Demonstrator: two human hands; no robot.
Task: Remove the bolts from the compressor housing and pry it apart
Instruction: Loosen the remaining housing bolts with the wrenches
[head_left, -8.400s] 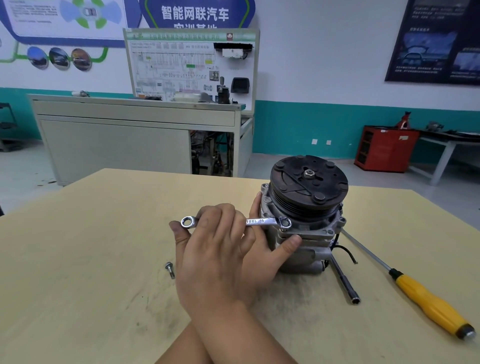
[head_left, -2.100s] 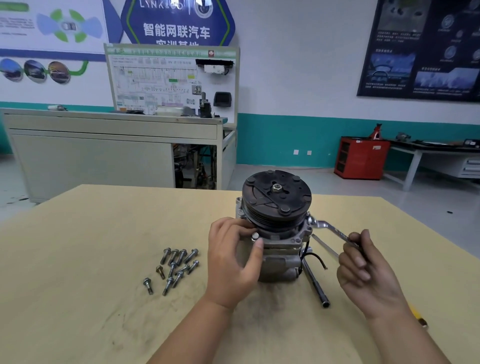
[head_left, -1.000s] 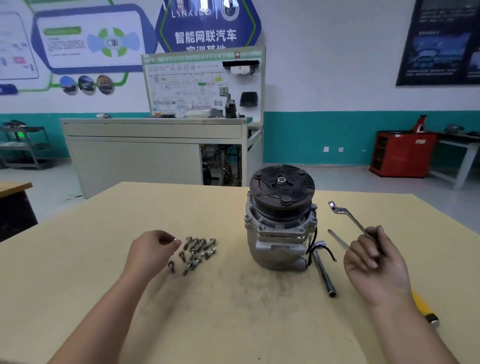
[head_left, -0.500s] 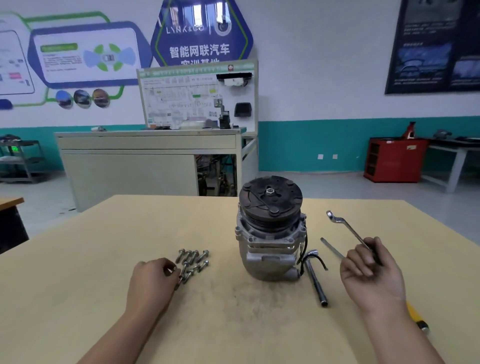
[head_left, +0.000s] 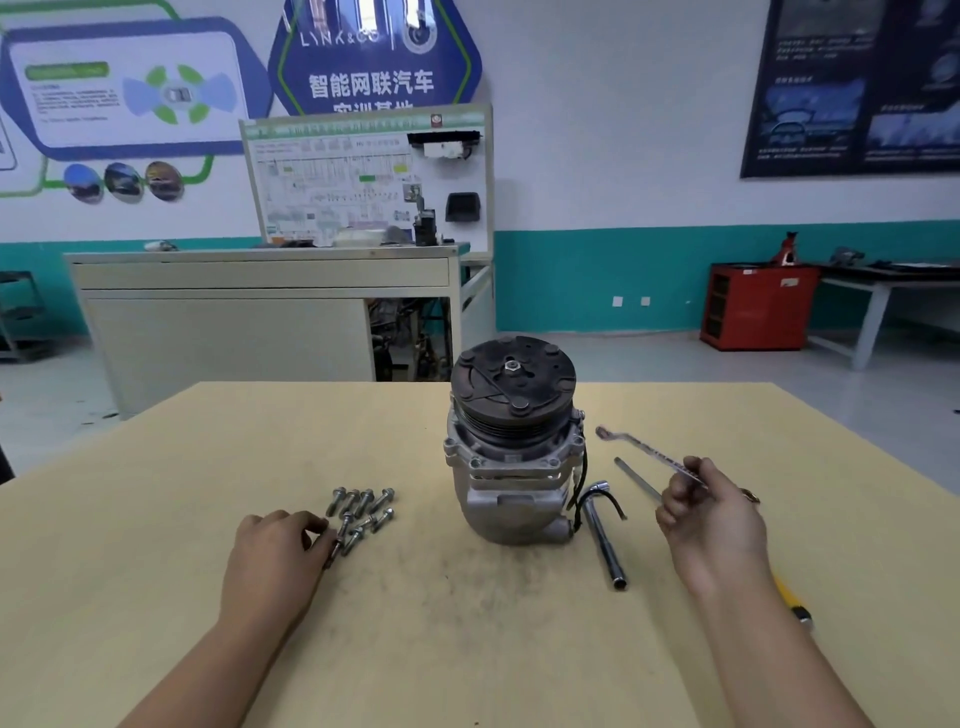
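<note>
The silver compressor (head_left: 511, 488) stands upright in the middle of the wooden table (head_left: 156, 519), its black clutch plate on top. Several loose bolts (head_left: 363, 506) lie in a cluster to its left. My left hand (head_left: 275, 556) rests on the table by that cluster, its curled fingertips at the nearest bolt. To the right of the compressor, my right hand (head_left: 714, 519) grips a silver ring wrench (head_left: 644, 449) raised above the table, its ring end pointing towards the housing but apart from it.
A black L-shaped socket wrench (head_left: 602, 535) lies just right of the compressor. A screwdriver shaft (head_left: 636, 478) shows behind my right hand, its yellow handle (head_left: 789, 597) under my forearm. A cabinet and training board stand beyond the table's far edge.
My left hand has come down onto the table at the bolt pile. My right hand has lowered the wrench slightly. The view has dipped a little.
</note>
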